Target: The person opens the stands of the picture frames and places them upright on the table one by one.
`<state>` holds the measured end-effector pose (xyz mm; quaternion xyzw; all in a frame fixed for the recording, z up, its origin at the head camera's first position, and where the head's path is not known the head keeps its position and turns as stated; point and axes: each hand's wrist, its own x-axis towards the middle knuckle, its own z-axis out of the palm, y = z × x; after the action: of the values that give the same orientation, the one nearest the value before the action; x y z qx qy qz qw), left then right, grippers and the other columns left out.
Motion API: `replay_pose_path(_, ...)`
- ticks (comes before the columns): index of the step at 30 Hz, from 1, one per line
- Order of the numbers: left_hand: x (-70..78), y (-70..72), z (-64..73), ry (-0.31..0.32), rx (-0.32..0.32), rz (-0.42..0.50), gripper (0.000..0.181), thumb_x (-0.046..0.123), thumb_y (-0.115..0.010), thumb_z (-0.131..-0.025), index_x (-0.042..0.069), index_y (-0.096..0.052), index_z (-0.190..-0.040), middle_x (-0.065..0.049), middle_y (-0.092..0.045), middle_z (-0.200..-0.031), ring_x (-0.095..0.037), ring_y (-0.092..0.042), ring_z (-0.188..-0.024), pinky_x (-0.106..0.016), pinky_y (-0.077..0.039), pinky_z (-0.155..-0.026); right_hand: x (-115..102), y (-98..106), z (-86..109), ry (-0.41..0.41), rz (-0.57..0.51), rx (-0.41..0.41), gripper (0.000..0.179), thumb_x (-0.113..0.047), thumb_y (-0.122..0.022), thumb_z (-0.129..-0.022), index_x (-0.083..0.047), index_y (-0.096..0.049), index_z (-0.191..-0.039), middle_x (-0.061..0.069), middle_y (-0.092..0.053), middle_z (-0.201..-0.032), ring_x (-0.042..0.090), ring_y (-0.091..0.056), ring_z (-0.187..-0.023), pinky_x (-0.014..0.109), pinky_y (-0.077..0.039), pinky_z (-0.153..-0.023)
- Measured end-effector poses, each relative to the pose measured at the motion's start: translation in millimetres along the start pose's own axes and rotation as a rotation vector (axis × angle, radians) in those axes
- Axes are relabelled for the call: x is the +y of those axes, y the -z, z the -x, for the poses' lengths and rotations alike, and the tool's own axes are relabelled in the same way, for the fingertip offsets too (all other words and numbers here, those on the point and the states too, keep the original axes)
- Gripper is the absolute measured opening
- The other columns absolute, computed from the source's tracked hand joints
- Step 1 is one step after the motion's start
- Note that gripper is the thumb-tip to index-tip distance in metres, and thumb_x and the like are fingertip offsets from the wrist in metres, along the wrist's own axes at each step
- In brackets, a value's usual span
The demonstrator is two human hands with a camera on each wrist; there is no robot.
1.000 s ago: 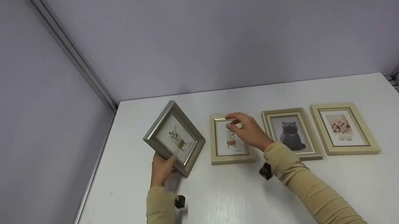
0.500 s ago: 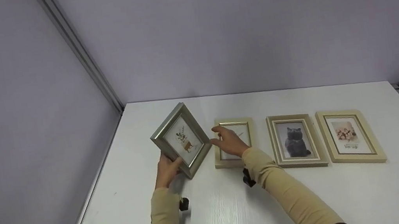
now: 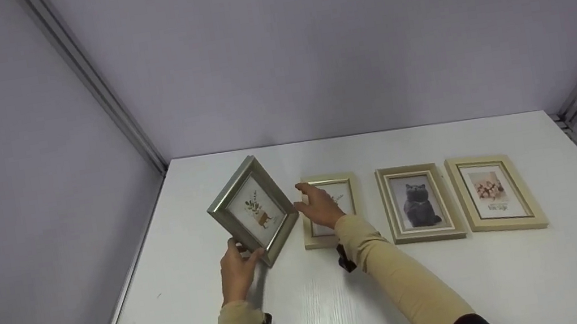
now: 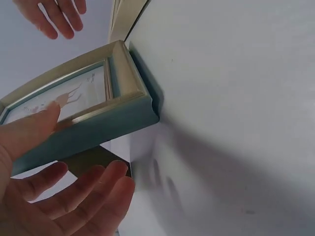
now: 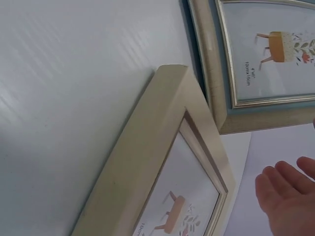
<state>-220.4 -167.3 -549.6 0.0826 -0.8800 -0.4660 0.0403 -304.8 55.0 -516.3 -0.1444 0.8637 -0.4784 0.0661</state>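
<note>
A silver-gold picture frame [image 3: 254,236] with a potted-plant print stands tilted at the left of the table, turned with one corner up. My left hand [image 3: 236,272] grips its lower left edge. In the left wrist view the thumb [image 4: 42,123] lies on the front, with the fingers [image 4: 93,196] behind and below near a dark back stand [image 4: 93,160]. My right hand [image 3: 321,208] is beside that frame's right corner, above a cream picture frame [image 3: 328,179] lying flat. The right wrist view shows its fingers [image 5: 278,182] loosely extended and apart from both frames.
Farther right on the white table [image 3: 312,318] lie a frame with a grey cat picture [image 3: 428,235] and a cream frame with a pink flower picture [image 3: 527,189]. A grey wall [image 3: 335,52] rises behind, another panel [image 3: 34,223] at the left.
My right hand has moved left, from above the middle of the flat cream frame to beside the tilted frame. My left hand keeps hold of the tilted frame, which stays nearly in place.
</note>
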Motion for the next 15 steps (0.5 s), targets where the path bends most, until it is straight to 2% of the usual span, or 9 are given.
replay_pose_path(4, 0.2, -3.0, 3.2, -0.004, -0.012, 0.023, 0.037, 0.013, -0.072, -0.095, -0.005, -0.056, -0.123, -0.017, -0.071, -0.104, -0.029, -0.069, -0.095, -0.043, -0.056, -0.082, 2, -4, 1.7, -0.02, 0.017, -0.038, 0.054, -0.013, -0.056, -0.104, 0.004, -0.038, -0.152, 0.024, -0.038, -0.155, 0.039, -0.033, -0.145, 0.049, -0.027, -0.118)
replay_pose_path(7, 0.5, -4.5, 3.8, -0.004, -0.017, 0.03, 0.031, 0.012, -0.071, -0.096, -0.003, -0.057, -0.12, -0.012, -0.071, -0.098, -0.024, -0.069, -0.089, -0.041, -0.057, -0.079, 3, -7, 2.3, -0.007, 0.01, -0.089, 0.056, -0.012, -0.056, -0.104, 0.005, -0.034, -0.154, 0.025, -0.036, -0.157, 0.039, -0.032, -0.146, 0.049, -0.027, -0.118)
replay_pose_path(11, 1.4, -3.8, 3.6, -0.017, -0.026, 0.045, 0.032, 0.01, -0.069, -0.097, -0.004, -0.056, -0.122, -0.013, -0.072, -0.096, -0.024, -0.069, -0.087, -0.042, -0.056, -0.078, 3, -11, 0.7, 0.076, -0.005, -0.15, 0.056, -0.007, -0.055, -0.103, 0.006, -0.034, -0.153, 0.025, -0.039, -0.154, 0.039, -0.035, -0.144, 0.05, -0.028, -0.117)
replay_pose_path(15, 2.2, 1.1, 4.1, 0.0, -0.016, 0.049, 0.034, 0.01, -0.068, -0.097, -0.004, -0.055, -0.125, -0.014, -0.072, -0.099, -0.026, -0.069, -0.091, -0.044, -0.056, -0.081, -1, -18, -2.4, 0.156, -0.007, -0.189, 0.055, -0.003, -0.053, -0.101, 0.006, -0.035, -0.152, 0.025, -0.041, -0.153, 0.038, -0.035, -0.144, 0.05, -0.027, -0.118)
